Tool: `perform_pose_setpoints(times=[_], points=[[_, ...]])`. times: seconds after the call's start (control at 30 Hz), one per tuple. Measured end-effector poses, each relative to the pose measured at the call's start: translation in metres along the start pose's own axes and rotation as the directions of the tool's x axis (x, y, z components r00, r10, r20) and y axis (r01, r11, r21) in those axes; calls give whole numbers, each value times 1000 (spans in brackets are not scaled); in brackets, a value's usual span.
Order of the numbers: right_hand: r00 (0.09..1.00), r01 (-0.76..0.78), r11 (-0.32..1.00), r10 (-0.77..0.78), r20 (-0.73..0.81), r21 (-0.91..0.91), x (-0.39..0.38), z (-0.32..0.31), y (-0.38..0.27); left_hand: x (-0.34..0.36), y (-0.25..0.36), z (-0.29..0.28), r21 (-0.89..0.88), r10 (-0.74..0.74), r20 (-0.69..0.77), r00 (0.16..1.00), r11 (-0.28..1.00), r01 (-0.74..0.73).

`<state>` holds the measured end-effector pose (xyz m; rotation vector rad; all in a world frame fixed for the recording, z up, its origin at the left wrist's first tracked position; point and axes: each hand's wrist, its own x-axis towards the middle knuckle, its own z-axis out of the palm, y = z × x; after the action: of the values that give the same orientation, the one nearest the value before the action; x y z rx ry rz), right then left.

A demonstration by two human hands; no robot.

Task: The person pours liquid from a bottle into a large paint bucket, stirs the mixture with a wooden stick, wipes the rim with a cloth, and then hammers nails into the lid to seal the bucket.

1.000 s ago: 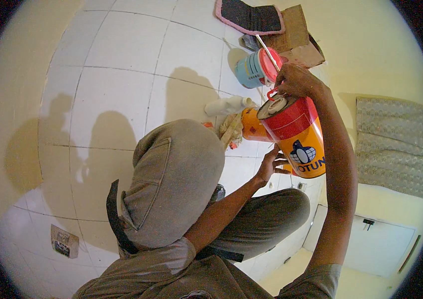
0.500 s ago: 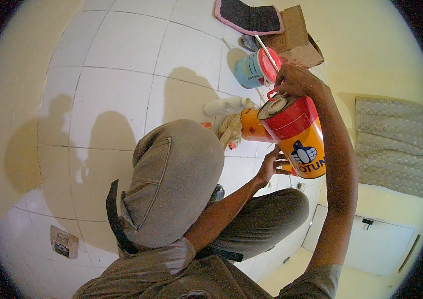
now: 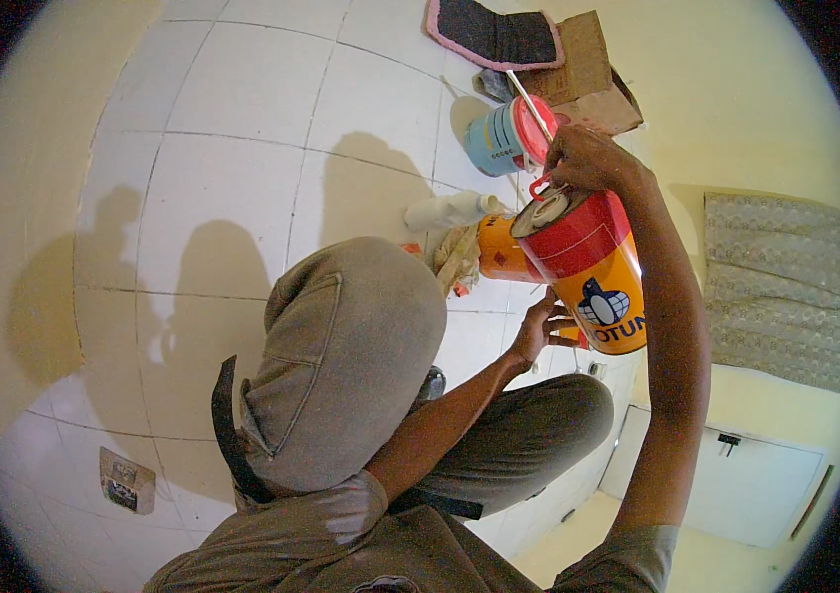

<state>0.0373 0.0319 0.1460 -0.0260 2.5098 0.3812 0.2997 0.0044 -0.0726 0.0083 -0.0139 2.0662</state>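
Note:
A large red and orange paint can (image 3: pixel 583 252) leans at a slant in front of me. My right hand (image 3: pixel 593 160) is closed on its top rim, beside a red plastic loop (image 3: pixel 539 186); the exact grip is partly hidden. My left hand (image 3: pixel 541 328) reaches to the can's lower side, fingers spread and stretched out. By those fingertips shows a small orange and red thing (image 3: pixel 572 336), mostly hidden. A second orange can (image 3: pixel 504 249) stands behind the large one, and a crumpled, stained cloth or bag (image 3: pixel 457 259) lies against it.
Past the cans are a white plastic bottle (image 3: pixel 449 211), a light-blue bucket with a pink-red lid (image 3: pixel 494 140) and a stick on it, a cardboard box (image 3: pixel 578 74) and a dark pad with pink edging (image 3: pixel 494 35). White tiles (image 3: pixel 232 79) cover the floor. A patterned curtain (image 3: pixel 776 287) hangs right.

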Motion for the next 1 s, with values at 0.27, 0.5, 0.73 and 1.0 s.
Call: perform_pose_setpoints(times=[0.27,0.5,0.73,1.0], points=[[1000,-16,1000,16,-4,16,0,0,0,0,-1,-1,8,10,11,1000,1000,-10],[999,-33,999,33,6,-33,0,-2,-3,-3,3,7,16,6,-14,1000,1000,-6],[1000,-19,1000,20,23,-15,0,-3,-4,-4,5,10,27,25,5,1000,999,-26],[1000,-20,998,21,11,-55,2,7,10,-5,2,15,13,20,19,1000,1000,-21]])
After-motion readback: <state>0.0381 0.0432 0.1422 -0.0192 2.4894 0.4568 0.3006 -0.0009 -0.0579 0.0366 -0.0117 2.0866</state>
